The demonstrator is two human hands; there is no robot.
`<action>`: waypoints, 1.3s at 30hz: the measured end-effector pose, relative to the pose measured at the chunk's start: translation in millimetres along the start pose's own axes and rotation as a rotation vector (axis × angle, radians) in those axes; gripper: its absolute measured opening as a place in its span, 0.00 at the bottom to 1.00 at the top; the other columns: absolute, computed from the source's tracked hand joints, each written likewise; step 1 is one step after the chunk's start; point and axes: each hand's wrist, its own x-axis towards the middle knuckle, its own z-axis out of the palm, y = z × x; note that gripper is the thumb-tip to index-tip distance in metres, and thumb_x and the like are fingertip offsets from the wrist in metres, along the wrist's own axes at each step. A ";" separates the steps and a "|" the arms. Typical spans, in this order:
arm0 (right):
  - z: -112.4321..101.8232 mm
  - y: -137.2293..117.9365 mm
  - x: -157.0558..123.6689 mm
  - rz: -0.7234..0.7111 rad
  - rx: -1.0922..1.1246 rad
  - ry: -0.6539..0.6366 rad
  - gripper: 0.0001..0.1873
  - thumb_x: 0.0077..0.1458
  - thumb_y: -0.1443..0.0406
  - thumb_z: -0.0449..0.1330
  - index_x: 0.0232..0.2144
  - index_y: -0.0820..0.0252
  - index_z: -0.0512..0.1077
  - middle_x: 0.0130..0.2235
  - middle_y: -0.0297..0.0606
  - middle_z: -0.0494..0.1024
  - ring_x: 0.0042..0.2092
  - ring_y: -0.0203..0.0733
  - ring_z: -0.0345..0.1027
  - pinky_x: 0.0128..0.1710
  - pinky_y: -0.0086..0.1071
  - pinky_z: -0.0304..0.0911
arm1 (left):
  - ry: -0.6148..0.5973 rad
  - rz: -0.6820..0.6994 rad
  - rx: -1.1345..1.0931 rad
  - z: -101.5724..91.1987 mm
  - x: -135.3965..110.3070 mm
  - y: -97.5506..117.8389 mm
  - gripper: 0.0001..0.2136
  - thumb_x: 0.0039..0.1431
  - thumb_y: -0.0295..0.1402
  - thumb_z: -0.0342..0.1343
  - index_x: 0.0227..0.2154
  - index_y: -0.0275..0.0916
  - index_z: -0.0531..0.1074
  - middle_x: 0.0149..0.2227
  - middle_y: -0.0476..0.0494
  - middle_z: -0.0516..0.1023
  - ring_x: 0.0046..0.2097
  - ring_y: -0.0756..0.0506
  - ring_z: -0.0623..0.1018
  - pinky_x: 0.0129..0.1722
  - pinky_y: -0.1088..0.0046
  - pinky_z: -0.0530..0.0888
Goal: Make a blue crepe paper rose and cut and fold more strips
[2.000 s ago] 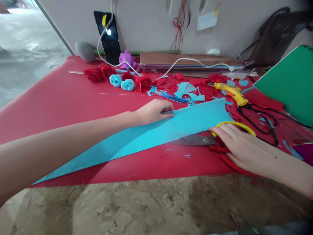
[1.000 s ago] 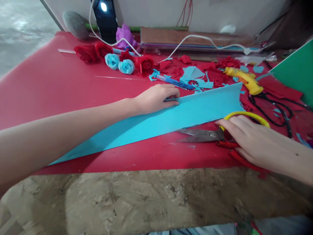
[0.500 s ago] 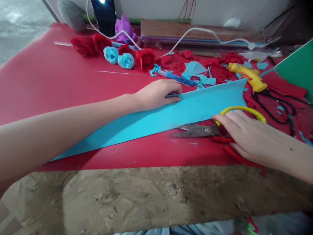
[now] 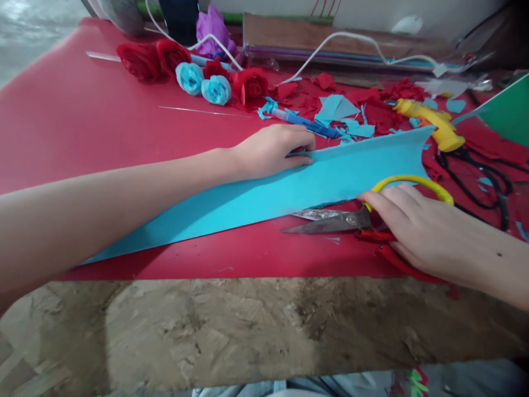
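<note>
A long blue sheet lies slanted across the red sheet that covers the table. My left hand pinches the blue sheet's upper edge near its middle, fingers closed on it. My right hand rests over the yellow and red handles of a pair of scissors. The blades are slightly apart and point left along the blue sheet's lower edge, the upper blade tucked just under it.
Red and blue paper roses lie at the back left, with a blue pen and paper scraps behind my left hand. A yellow glue gun and its black cord sit at the right, beside a green sheet. Bare chipboard forms the near edge.
The scissors have slid a little to the left along the blue sheet's lower edge with my right hand. My left hand keeps its pinch. The view has tilted downward.
</note>
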 end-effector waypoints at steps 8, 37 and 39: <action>1.2 -4.8 11.3 0.037 0.024 -0.025 0.22 0.51 0.74 0.40 0.49 0.77 0.56 0.37 0.50 0.64 0.39 0.51 0.60 0.32 0.40 0.65 | -0.002 -0.012 0.018 1.3 0.2 0.0 0.04 0.56 0.30 0.51 0.33 0.37 0.68 0.33 0.46 0.70 0.38 0.46 0.72 0.36 0.72 0.65; -9.2 -24.6 29.8 -0.031 -0.036 -0.015 0.22 0.50 0.74 0.42 0.47 0.81 0.60 0.37 0.52 0.64 0.39 0.51 0.59 0.30 0.38 0.65 | -0.046 0.007 0.148 -1.8 -0.1 4.5 0.08 0.59 0.31 0.50 0.39 0.34 0.70 0.40 0.45 0.73 0.41 0.47 0.72 0.36 0.76 0.63; -8.9 -25.4 32.0 -0.030 -0.045 -0.015 0.22 0.50 0.74 0.41 0.47 0.81 0.60 0.37 0.52 0.64 0.39 0.51 0.59 0.30 0.38 0.65 | -0.035 0.024 0.147 -1.3 -0.7 4.8 0.08 0.60 0.30 0.50 0.39 0.33 0.70 0.40 0.44 0.73 0.41 0.48 0.72 0.36 0.76 0.63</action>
